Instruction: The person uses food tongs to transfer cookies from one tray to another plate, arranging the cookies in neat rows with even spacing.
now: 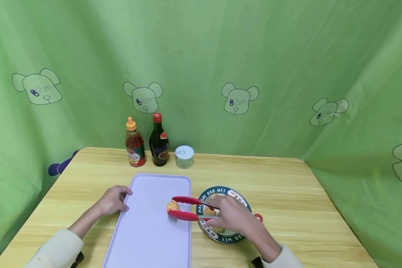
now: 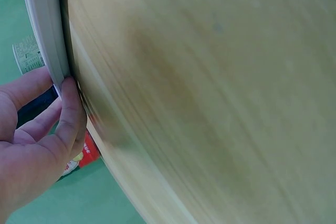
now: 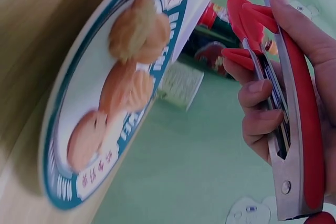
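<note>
My left hand (image 1: 112,201) holds the left edge of a pale lilac tray (image 1: 147,238); in the left wrist view, thumb and fingers pinch its rim (image 2: 46,30). My right hand (image 1: 232,214) grips red and metal tongs (image 1: 185,216) around their handles. Between the red tips sits a small golden cream puff (image 1: 172,206), close over the tray's right half. Below the right hand stands a round plate (image 1: 227,239) with a green lettered border, partly covered by that hand. Several cream puffs (image 3: 139,30) lie on the plate in the right wrist view.
Along the back of the wooden table (image 1: 274,193) stand a red sauce bottle (image 1: 135,147) with an orange cap, a dark bottle (image 1: 159,143) with a red cap, and a tin can (image 1: 184,158). A green curtain (image 1: 194,48) hangs behind them.
</note>
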The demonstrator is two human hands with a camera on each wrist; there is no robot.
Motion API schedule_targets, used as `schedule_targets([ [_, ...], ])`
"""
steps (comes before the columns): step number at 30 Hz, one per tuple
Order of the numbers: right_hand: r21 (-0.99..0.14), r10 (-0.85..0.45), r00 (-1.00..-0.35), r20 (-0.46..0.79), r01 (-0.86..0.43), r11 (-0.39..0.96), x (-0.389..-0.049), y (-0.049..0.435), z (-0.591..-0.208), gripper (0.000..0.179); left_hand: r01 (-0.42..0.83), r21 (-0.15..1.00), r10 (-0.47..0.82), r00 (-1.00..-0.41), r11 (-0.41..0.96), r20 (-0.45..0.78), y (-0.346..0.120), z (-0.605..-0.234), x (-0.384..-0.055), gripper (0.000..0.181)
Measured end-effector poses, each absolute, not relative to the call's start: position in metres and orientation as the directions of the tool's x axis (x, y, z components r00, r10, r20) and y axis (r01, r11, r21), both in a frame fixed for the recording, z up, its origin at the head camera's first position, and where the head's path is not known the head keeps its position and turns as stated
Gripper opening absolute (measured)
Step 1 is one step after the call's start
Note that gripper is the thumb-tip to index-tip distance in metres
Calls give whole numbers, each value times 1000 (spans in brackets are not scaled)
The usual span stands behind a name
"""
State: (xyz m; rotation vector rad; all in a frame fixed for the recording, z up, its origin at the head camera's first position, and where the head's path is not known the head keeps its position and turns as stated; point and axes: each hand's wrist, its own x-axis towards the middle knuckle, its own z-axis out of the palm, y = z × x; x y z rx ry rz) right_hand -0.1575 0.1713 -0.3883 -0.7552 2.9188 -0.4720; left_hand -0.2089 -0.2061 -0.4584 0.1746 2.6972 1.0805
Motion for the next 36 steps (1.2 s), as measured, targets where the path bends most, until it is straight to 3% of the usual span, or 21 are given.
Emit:
schedule_targets([
  [11, -313, -448, -894, 13, -429, 847, -146, 222, -379, 68, 31, 693, 198, -967, 721, -163, -207, -459, -209, 47],
  [18, -323, -350, -937, -26, -323, 890, -136, 253, -374, 70, 22, 690, 196, -965, 723, -175, -207, -458, -209, 47],
  [26, -274, -341, -940, -29, -321, 907, -124, 279, -370, 71, 21, 691, 196, -965, 723, -175, -207, -458, -209, 47],
  [36, -259, -293, -949, -112, -257, 931, -112, 302, -374, 60, 24, 690, 199, -964, 723, -175, -208, -459, -210, 48],
])
